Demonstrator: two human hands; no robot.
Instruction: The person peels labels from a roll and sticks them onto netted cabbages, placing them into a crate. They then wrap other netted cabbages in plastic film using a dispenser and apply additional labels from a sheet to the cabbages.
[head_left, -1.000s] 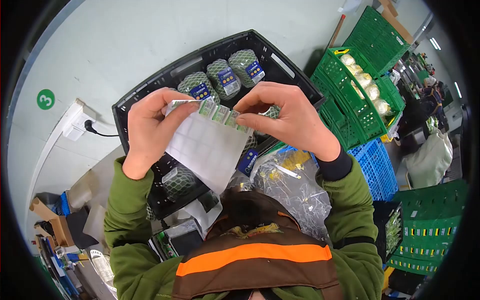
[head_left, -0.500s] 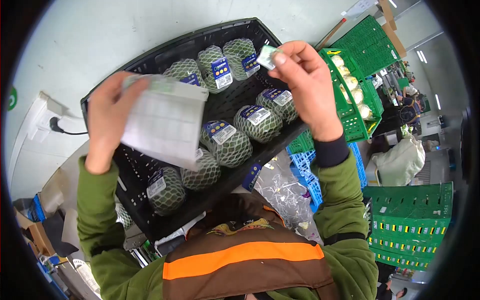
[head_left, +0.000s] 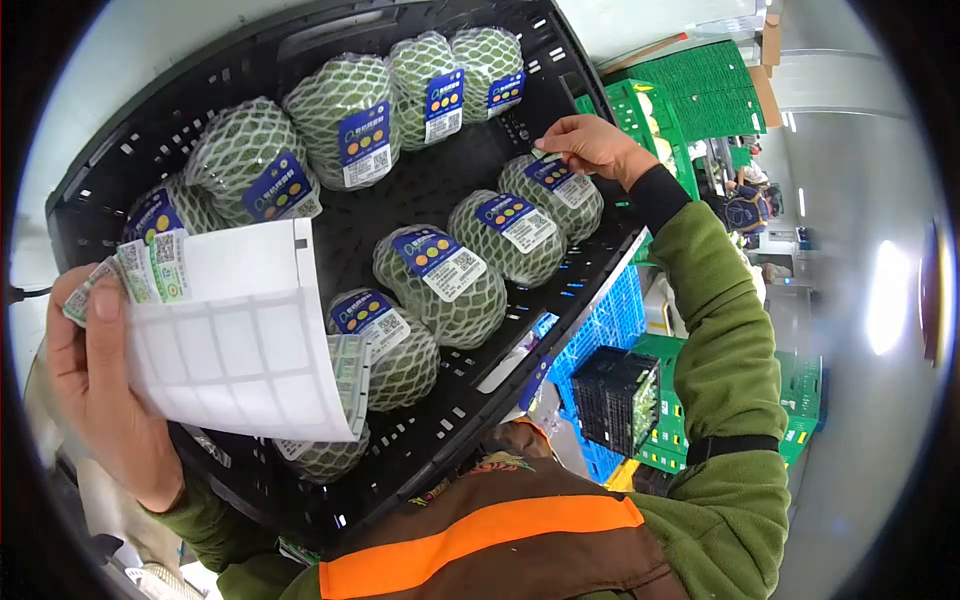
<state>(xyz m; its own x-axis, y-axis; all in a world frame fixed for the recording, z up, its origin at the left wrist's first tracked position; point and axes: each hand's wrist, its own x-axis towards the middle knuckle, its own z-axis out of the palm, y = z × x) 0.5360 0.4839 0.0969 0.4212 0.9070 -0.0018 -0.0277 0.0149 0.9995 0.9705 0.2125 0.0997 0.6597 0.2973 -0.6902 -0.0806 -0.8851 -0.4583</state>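
Wearer's clothing: olive-green fleece sleeves [head_left: 727, 310], black knitted-looking cuff [head_left: 658, 197] at right wrist, narrow black band [head_left: 733, 448] around right sleeve. Brown apron [head_left: 560, 560], broad orange stripe [head_left: 480, 535] across it; small yellow-green and red motif [head_left: 500, 462] near the dark upper edge. Hands [head_left: 590, 148] bare.

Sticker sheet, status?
Left hand gripping sticker sheet; right hand pinching small label at far-right netted vegetable pack; sheet overhangs black crate, partly hiding packs.
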